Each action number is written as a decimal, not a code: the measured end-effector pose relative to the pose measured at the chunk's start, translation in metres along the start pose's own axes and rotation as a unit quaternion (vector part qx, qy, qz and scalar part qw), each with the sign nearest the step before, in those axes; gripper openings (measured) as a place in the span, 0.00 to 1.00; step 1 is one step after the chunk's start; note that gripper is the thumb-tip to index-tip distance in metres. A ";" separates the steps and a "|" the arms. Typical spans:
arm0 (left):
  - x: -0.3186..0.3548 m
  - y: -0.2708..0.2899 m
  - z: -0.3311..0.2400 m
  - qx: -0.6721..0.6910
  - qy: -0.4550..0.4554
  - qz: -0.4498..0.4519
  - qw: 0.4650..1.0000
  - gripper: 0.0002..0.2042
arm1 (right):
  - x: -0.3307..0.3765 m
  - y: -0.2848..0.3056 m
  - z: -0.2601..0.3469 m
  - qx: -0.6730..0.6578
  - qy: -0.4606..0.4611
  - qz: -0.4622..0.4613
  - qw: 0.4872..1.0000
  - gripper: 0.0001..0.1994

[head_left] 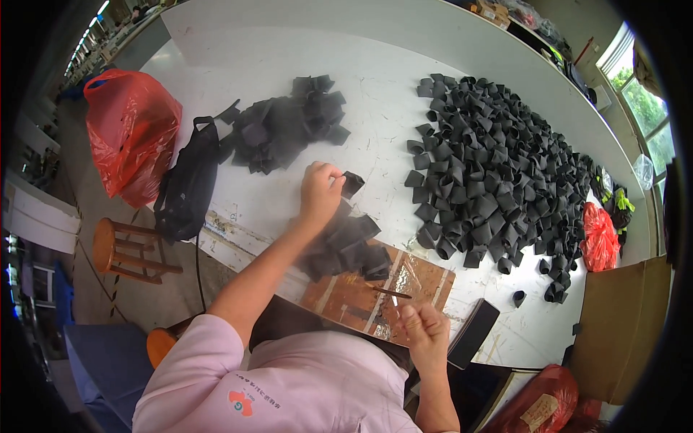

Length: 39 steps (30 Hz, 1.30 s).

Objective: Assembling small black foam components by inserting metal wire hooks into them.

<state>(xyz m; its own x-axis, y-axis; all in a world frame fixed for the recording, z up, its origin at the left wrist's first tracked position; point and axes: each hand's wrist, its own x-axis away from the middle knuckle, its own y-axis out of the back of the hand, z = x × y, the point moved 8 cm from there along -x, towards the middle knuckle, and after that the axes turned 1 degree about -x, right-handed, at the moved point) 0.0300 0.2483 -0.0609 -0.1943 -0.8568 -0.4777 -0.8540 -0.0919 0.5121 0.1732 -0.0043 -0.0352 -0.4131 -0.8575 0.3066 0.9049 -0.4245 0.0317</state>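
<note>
While a small black piece [352, 185] is pinched at its near edge by the narrowed fingertips of the left hand [320, 195], most of it is left uncovered, presumably so that it can be seen and turned freely. It is held over the white table [382, 79], between a left heap [271, 130] and a much larger right heap [498, 173] of similar pieces; these seem to be set well apart so that they are not mixed. A near heap [336, 245] is partly covered by the left forearm, probably placed for a short reach. By the closed fingers of the right hand [427, 333] a slender tool [392, 292] appears to be gripped, though its kind cannot be told from so thin a shape. Beneath it a worn brown board [426, 281] is crossed by pale strips, and a dark flat case [474, 333] is laid beside the right hand. At the table's left side a red bag [133, 137] and a black bag [189, 191] are seen, with a wooden stool [105, 242] on the floor; daylight is admitted by a window [644, 108] at right.
</note>
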 end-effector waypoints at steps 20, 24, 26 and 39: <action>0.131 0.028 -0.139 0.443 0.307 0.461 0.705 0.06 | 0.011 -0.029 0.019 -0.074 -0.075 0.222 0.969 0.05; 0.129 0.028 -0.133 0.243 0.145 0.473 0.834 0.03 | 0.005 -0.033 0.020 0.091 0.010 0.259 0.962 0.06; 0.118 0.036 -0.153 0.222 0.047 0.441 0.868 0.03 | 0.009 -0.039 0.020 0.146 0.057 0.255 0.954 0.07; 0.118 0.071 -0.167 0.148 -0.097 -0.001 0.984 0.05 | 0.023 -0.031 0.050 0.196 0.294 -0.138 0.925 0.03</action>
<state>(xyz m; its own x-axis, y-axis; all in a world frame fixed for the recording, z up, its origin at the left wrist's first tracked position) 0.0267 0.0553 0.0386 -0.2576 -0.7406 -0.6206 -0.9517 0.0835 0.2954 0.1409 0.0036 0.0182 -0.5150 -0.7904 -0.3317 0.6765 -0.6124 0.4091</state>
